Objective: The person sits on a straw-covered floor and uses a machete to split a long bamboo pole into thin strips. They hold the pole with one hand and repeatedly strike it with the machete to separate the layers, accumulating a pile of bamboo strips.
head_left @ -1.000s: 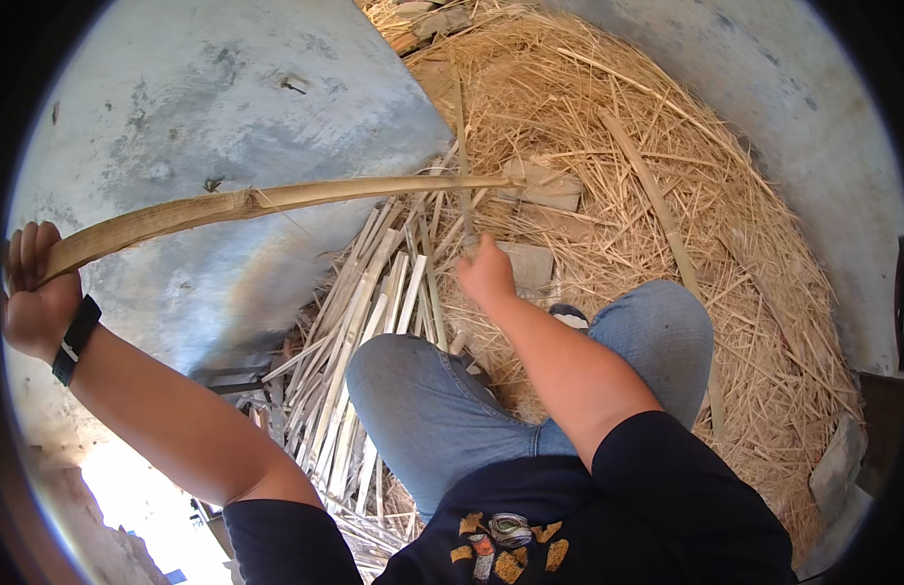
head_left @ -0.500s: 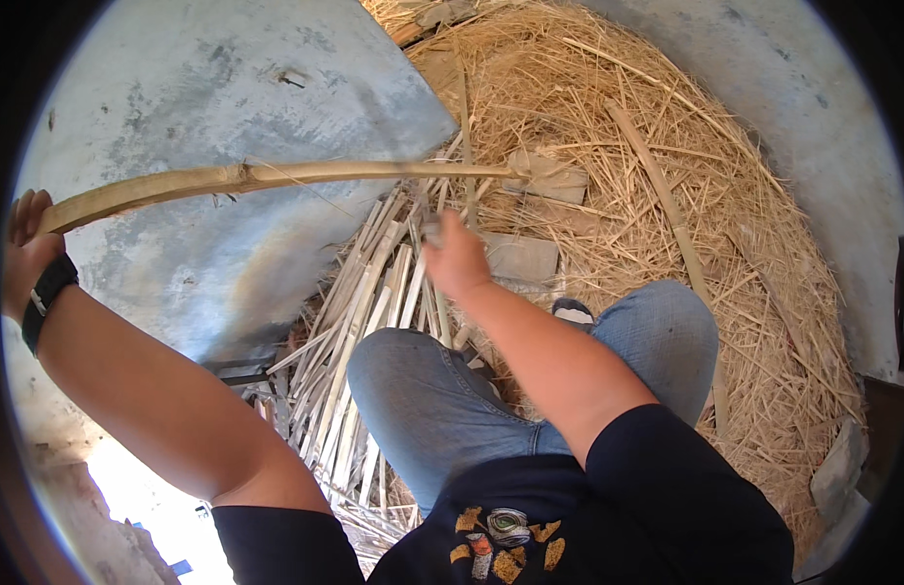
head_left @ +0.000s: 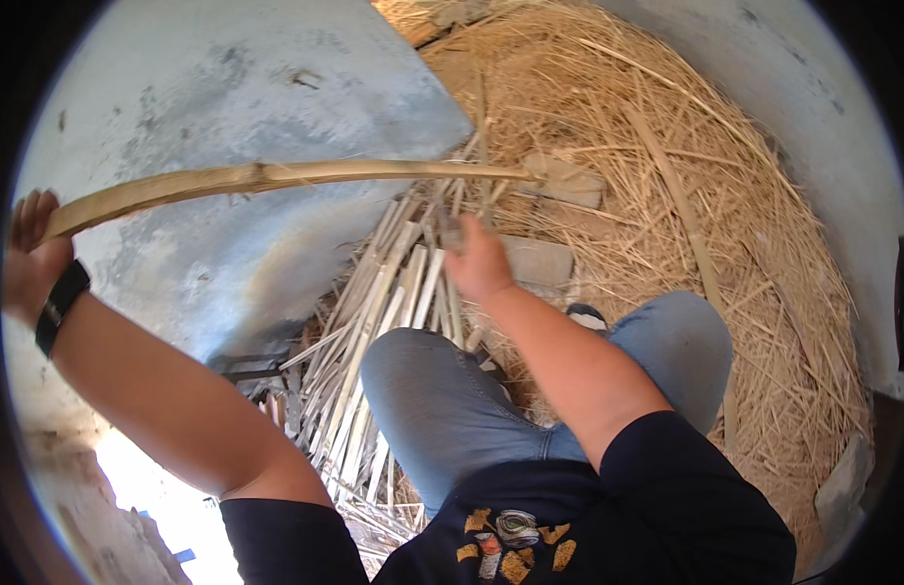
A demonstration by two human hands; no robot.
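Observation:
My left hand (head_left: 38, 249) is closed around the near-left end of a long split bamboo pole (head_left: 247, 177). The pole runs slightly bowed across the view, its far tip resting on or just over a flat block (head_left: 566, 178) on the straw. Below the pole's right part, my right hand (head_left: 483, 261) is closed on a greyish tool (head_left: 449, 232) that motion blurs; its upper part reaches toward the bamboo, and its kind cannot be made out. Next to this hand lies a pile of pale split bamboo strips (head_left: 374, 292).
Straw and shavings (head_left: 647, 58) cover the floor to the right, with a single bamboo strip (head_left: 678, 200) on top. A second flat block (head_left: 535, 261) lies past my right hand. A grey-blue wall (head_left: 208, 88) stands at the left. My knees (head_left: 413, 390) are bent below.
The whole view has shifted a little. My left hand still grips the pole in nearly the same pose, and my right hand remains below it with the blurred tool.

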